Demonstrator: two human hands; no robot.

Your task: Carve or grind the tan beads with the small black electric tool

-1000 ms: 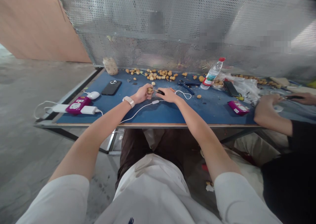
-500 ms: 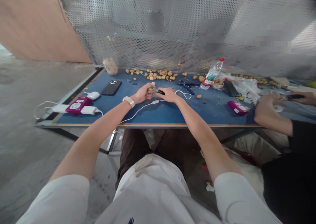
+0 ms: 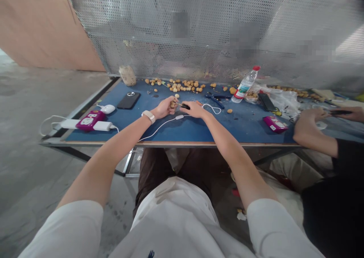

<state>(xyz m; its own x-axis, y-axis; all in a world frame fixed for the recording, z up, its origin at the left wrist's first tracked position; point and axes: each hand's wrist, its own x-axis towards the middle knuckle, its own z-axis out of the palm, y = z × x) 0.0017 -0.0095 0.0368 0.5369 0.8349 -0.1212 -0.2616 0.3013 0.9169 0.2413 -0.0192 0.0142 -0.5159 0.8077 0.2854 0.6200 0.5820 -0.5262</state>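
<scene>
My left hand (image 3: 166,107), with a white band at its wrist, is closed around a small round yellow-brown piece (image 3: 172,104), which its fingers partly cover. My right hand (image 3: 194,109) grips a small tool with a black handle (image 3: 185,106). The tool's thin shaft points left and reaches the piece; its tip is hidden at the fingers. Just behind my left hand lies a pale round piece (image 3: 176,96) on the blue table top (image 3: 182,131). A white cable (image 3: 162,127) runs under my right hand.
Many similar round pieces (image 3: 187,85) lie along the perforated metal panel (image 3: 199,30). Leftward are a jar (image 3: 127,76), a phone (image 3: 129,101) and a purple power bank-like object (image 3: 91,120). Blue-handled pliers (image 3: 217,101), a bottle (image 3: 245,85) and a purple packet (image 3: 274,124) stand right, near a co-worker's hands (image 3: 313,115).
Both hands keep almost the same place. The piece in my left fingers looks slightly turned, and the tool's shaft has shifted a little against it.
</scene>
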